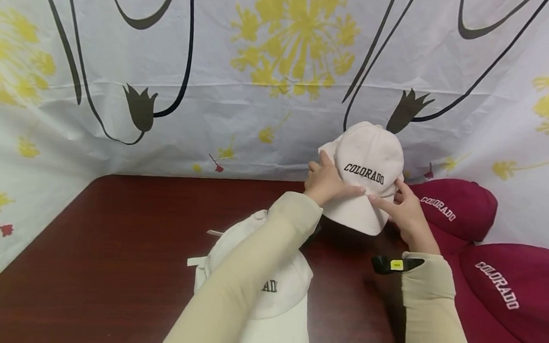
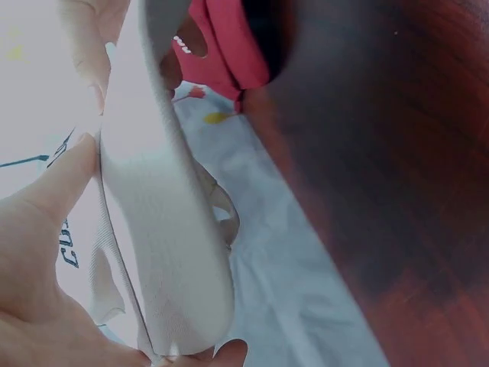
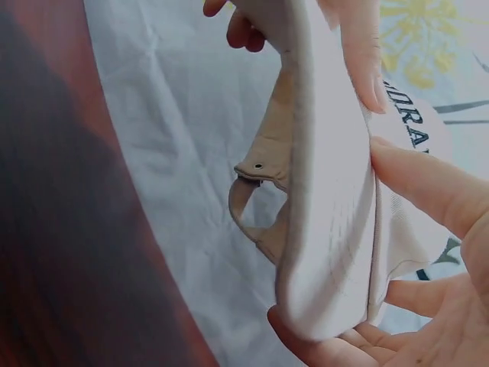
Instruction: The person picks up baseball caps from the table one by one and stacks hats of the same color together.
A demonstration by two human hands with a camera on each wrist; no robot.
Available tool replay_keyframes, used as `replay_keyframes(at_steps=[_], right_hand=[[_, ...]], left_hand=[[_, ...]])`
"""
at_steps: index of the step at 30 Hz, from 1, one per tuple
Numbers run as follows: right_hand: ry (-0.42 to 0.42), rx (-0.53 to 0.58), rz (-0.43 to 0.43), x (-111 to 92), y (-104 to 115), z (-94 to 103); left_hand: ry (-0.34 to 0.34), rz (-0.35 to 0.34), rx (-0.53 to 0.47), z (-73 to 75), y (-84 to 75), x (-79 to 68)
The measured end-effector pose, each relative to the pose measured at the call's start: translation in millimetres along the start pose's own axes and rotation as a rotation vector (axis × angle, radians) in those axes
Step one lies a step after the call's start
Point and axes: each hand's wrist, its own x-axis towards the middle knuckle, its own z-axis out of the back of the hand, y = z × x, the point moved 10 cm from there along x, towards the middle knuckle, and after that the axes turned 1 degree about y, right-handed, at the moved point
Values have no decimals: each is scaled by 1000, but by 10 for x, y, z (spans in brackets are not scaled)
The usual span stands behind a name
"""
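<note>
Both hands hold a cream baseball cap (image 1: 370, 150) with dark COLORADO lettering, raised over the back of the table. My left hand (image 1: 326, 179) grips its left side, thumb on the front where crown meets brim. On the opposite side my right hand (image 1: 407, 212) grips it the same way, the two thumb tips close together. In the right wrist view the cap's brim (image 3: 328, 229) stands edge-on, with the strap opening (image 3: 256, 202) behind it. A second cream cap (image 1: 276, 316) lies on the table under the left forearm, which hides part of its lettering.
Two dark red COLORADO caps, one farther back (image 1: 463, 210) and one nearer (image 1: 519, 293), lie at the right of the brown table (image 1: 88, 265). A white cloth (image 1: 204, 85) printed with yellow and dark flowers hangs behind. A black band (image 1: 397, 265) is on the right wrist.
</note>
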Motion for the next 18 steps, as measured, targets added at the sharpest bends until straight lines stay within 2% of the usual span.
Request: replay_keyframes(at_steps=[6,18], right_hand=[[-13,16,24,-44,127,2],[-50,-87,75,-127,343,26]], left_hand=[[2,-18,8,107,-26,-35],[44,-22,32,234,-10,-102]])
